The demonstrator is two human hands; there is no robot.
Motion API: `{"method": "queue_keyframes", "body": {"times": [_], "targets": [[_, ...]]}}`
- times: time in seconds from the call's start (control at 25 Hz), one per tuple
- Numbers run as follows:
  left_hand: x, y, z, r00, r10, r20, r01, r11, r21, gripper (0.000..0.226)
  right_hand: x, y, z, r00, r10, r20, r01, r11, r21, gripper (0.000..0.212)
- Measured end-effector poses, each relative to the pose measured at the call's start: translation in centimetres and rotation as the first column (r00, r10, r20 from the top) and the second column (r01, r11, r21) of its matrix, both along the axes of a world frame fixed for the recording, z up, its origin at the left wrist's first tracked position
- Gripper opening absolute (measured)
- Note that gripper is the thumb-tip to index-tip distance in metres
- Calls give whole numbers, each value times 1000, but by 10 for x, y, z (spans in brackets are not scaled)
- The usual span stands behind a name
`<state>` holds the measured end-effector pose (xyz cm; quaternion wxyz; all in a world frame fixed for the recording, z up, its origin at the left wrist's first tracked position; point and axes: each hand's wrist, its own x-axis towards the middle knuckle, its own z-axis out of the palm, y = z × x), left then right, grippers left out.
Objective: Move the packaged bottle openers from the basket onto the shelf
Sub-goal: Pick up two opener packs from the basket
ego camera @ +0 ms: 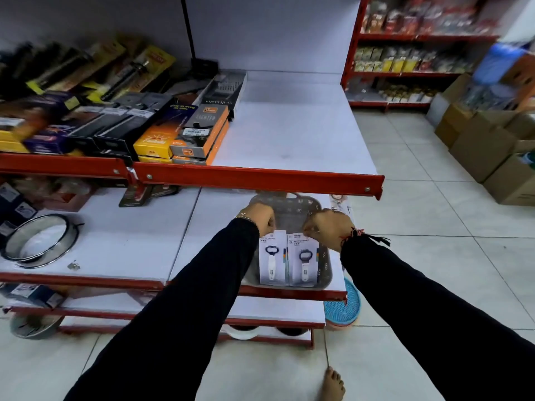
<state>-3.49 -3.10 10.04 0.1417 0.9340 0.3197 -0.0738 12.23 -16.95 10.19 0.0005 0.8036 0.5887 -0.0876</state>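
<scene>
Over the grey basket (301, 206), we are pinching the top edge of the left packaged bottle opener (271, 259) with our left hand (260, 219) and the top edge of the right packaged bottle opener (303, 261) with our right hand (328, 228). Both packs are lying side by side inside the basket, their lower ends at its near wall. Beneath the basket, a white lower shelf board (130, 241) is carrying it. Above the basket, the upper shelf (289, 134) is showing bare white board, with orange lighter boxes (202, 131) up to the basket's left. Well left of the basket a round metal ring (69, 231) is resting, and below the basket's right corner a blue plastic basket (344, 309) is sitting.
</scene>
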Motion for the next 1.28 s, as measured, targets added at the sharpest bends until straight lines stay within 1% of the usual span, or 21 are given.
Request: {"method": "queue_keyframes", "body": {"times": [0.04, 0.16, 0.28, 0.48, 0.68, 0.92, 1.12, 1.28], "targets": [[-7, -8, 10, 1000, -9, 10, 9, 1000, 1, 14, -7, -10, 8, 999, 37, 33, -38, 998, 41, 23], [-28, -28, 43, 996, -47, 79, 43, 998, 51, 14, -25, -35, 32, 996, 17, 83, -26, 993, 114, 24], [-49, -40, 88, 988, -72, 137, 53, 989, 141, 12, -37, -46, 64, 993, -3, 120, -20, 981, 192, 24], [-75, -44, 168, 975, -115, 190, 68, 969, 239, 12, -57, -61, 145, 981, 43, 188, -92, 961, 261, 22], [-84, -39, 232, 960, -140, 242, 68, 957, 283, 16, -56, -62, 216, 990, 55, 131, -92, 952, 291, 19], [-75, -18, 302, 959, -132, 250, 37, 935, 352, 21, -37, -37, 283, 989, 68, 129, -111, 926, 362, 21], [-61, 13, 332, 965, -104, 240, 10, 931, 364, 22, -10, 6, 303, 996, 87, 27, -90, 907, 412, 22], [-45, 45, 335, 975, -64, 215, -13, 941, 338, 22, 8, 50, 297, 998, 65, 6, -62, 924, 378, 23]]}}
